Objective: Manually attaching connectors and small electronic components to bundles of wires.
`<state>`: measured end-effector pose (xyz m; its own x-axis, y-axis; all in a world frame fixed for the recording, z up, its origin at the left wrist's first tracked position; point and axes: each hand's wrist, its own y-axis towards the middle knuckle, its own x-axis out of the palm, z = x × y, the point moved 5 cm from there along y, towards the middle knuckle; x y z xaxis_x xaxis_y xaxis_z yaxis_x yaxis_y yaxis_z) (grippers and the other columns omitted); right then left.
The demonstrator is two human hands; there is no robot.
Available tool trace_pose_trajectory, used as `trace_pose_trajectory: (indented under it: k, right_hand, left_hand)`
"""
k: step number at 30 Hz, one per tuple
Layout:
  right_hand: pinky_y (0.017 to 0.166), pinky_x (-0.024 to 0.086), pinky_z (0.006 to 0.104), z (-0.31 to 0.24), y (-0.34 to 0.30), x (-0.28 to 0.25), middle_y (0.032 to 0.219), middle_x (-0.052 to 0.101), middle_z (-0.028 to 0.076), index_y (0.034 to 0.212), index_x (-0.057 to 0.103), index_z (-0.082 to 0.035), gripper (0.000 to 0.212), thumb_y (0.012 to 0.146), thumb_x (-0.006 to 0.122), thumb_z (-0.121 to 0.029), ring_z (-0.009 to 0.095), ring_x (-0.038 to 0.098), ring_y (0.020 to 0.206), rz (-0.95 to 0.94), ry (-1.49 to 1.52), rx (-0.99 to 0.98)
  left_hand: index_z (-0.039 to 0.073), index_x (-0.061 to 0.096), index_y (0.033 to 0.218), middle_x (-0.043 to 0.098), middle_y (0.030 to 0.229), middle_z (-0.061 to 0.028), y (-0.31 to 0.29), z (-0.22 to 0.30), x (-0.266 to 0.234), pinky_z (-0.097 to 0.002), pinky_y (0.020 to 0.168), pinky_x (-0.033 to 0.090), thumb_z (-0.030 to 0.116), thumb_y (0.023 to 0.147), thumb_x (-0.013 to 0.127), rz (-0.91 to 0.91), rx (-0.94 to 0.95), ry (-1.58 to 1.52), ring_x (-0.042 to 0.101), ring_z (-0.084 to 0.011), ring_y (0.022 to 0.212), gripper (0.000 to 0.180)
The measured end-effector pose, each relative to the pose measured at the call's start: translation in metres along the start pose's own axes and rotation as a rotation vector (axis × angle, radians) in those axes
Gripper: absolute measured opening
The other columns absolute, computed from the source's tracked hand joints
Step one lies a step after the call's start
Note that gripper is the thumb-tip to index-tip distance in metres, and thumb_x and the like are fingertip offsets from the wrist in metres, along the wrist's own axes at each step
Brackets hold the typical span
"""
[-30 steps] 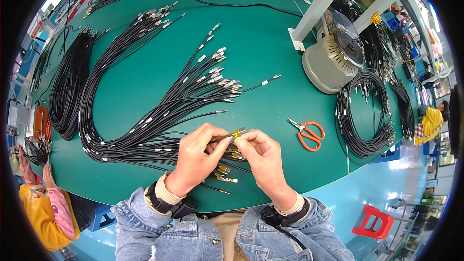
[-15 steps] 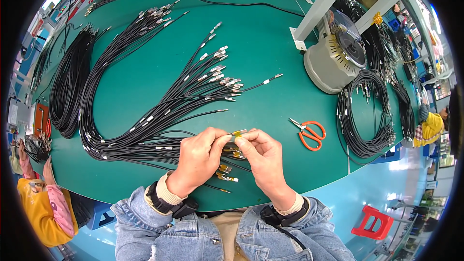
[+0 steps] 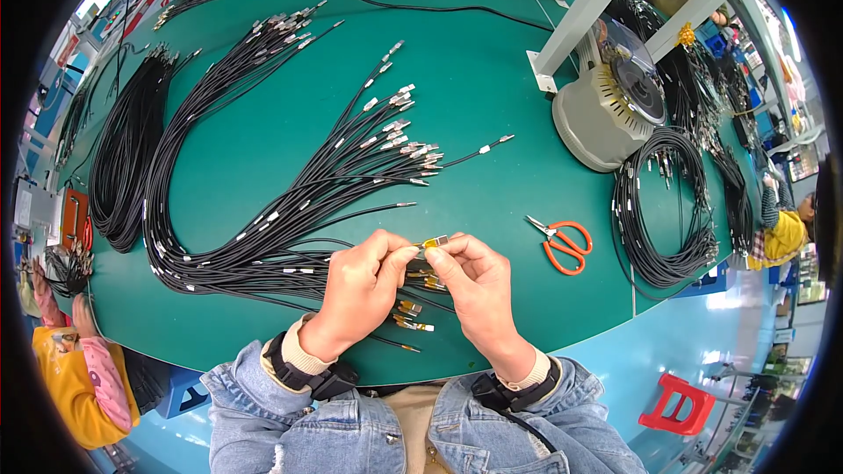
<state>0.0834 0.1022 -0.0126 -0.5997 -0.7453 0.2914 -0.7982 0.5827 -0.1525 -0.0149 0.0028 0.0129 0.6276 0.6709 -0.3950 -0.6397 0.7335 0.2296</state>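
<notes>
In the head view, the left hand (image 3: 364, 290) and the right hand (image 3: 479, 290) meet above the near part of a green table (image 3: 492, 61). The left thumb and forefinger pinch a black cable just behind its plug (image 3: 436, 241), a small metal end with a yellow wrap. The right thumb and forefinger grip the same plug at the yellow part, from the other side. The plug sits between the two sets of fingertips, its metal tip pointing right and slightly up. The other fingers of both hands are curled in.

Under and just beside the hands lie more cable ends with yellow wraps (image 3: 408, 320). A large bundle of black cables (image 3: 202, 270) bends in a U to the left of the hands, its pale-tipped ends fanning out toward the far side. Left of it lies another black bundle (image 3: 127, 158).

To the right of the hands, and apart from them, lie scissors (image 3: 566, 248) with orange handles, blades slightly apart. Farther right are a grey machine (image 3: 597, 118) and a coil of black cable (image 3: 634, 228) near the table edge. A red stool (image 3: 676, 404) stands on the blue floor (image 3: 580, 369). At the left edge is a person in yellow and pink (image 3: 70, 395).
</notes>
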Motion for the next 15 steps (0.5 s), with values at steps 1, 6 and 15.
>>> trace_pose_trajectory:
  k: [1, 6, 15]
  right_hand:
    - [0.068, 0.044, 0.0197, 0.0003, 0.0001, 0.0002, 0.083, 0.057, 0.000, 0.087, 0.060, 0.001, 0.005, 0.086, 0.061, -0.004, 0.005, 0.054, 0.076, 0.000, 0.000, -0.001]
    - [0.069, 0.045, 0.0204, -0.0001, 0.0007, 0.0020, 0.084, 0.057, 0.000, 0.087, 0.060, 0.002, 0.006, 0.087, 0.061, -0.005, 0.006, 0.055, 0.077, -0.020, -0.021, -0.040]
    - [0.073, 0.046, 0.0220, -0.0065, 0.0036, 0.0100, 0.087, 0.057, 0.004, 0.094, 0.060, 0.003, 0.009, 0.087, 0.059, -0.002, 0.009, 0.056, 0.079, -0.111, -0.089, -0.169]
  left_hand:
    - [0.000, 0.057, 0.079, 0.053, 0.053, -0.0015, 0.0008, -0.0011, -0.0010, -0.0220, 0.040, 0.035, 0.005, 0.087, 0.058, -0.048, -0.039, -0.047, 0.047, -0.0058, 0.044, 0.009]
    - [0.000, 0.057, 0.081, 0.051, 0.053, 0.0004, 0.0040, -0.0068, -0.0054, -0.0209, 0.039, 0.031, 0.009, 0.092, 0.052, -0.253, -0.225, -0.272, 0.041, -0.0034, 0.042, 0.015]
    - [0.000, 0.057, 0.081, 0.050, 0.052, 0.0011, 0.0042, -0.0065, -0.0106, -0.0193, 0.039, 0.029, 0.017, 0.096, 0.046, -0.450, -0.325, -0.388, 0.039, -0.0030, 0.041, 0.026]
